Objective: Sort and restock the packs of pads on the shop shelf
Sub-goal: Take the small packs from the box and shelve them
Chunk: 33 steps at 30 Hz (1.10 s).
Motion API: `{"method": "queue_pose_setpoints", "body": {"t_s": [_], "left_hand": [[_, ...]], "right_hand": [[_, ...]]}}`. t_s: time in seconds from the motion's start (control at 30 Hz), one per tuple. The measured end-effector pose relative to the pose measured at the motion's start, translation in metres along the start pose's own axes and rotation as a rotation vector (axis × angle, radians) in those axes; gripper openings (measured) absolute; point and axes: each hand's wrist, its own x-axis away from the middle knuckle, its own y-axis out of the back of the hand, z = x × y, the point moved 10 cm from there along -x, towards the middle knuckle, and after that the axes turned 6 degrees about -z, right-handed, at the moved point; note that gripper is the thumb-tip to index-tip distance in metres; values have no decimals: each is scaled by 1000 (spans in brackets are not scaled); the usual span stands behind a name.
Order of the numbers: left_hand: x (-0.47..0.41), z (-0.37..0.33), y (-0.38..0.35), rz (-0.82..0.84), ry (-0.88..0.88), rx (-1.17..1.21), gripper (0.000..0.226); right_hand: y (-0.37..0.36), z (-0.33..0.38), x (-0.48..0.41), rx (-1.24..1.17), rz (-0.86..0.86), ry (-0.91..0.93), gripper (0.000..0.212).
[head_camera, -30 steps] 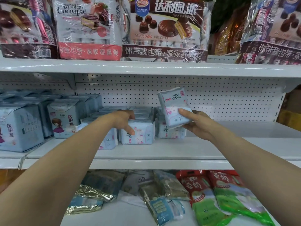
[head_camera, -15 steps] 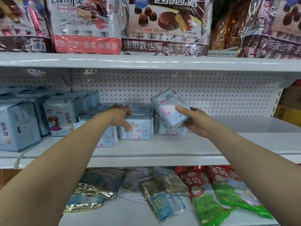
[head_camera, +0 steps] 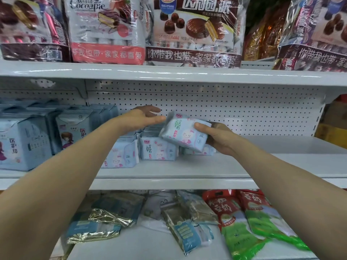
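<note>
Pale-blue plastic pack [head_camera: 185,134] is being clamped by the right hand [head_camera: 219,137], thumb across its front, and is being held tilted above the white shelf [head_camera: 244,166]. The left hand [head_camera: 142,119] is being held just beside the pack's upper corner, fingers straight and slightly apart, gripping nothing. Three front packs [head_camera: 158,149] are being displayed below, one mostly hidden. Pegboard [head_camera: 225,109] is backing the bay. Two red-green bags [head_camera: 242,222] are lying on the lower shelf [head_camera: 131,246].

The fingers of the right hand [head_camera: 218,140] are hidden behind the held pack [head_camera: 185,136]; only the thumb is seen. A shelf pack [head_camera: 208,151] at centre right is mostly covered by it. The snack bags [head_camera: 195,29] are cut off by the upper edge.
</note>
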Motion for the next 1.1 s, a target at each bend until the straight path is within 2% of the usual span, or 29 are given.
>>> {"method": "queue_pose_setpoints", "body": {"t_s": [0.17, 0.3, 0.4, 0.63, 0.8, 1.1], "left_hand": [[6, -2, -4, 136, 2, -48, 65], [11, 17, -7, 177, 37, -168, 68], [13, 32, -6, 170, 67, -195, 61], [13, 45, -7, 147, 68, -313, 53], [13, 47, -12, 144, 28, -463, 57], [12, 45, -19, 135, -13, -587, 68]], "right_hand": [[-30, 0, -1, 216, 35, 38, 75], [-51, -2, -1, 368, 46, 64, 59], [-59, -11, -5, 403, 51, 56, 63], [-69, -29, -3, 426, 62, 34, 55], [-66, -33, -7, 492, 9, 69, 52], [-70, -30, -3, 637, 11, 147, 67]]}}
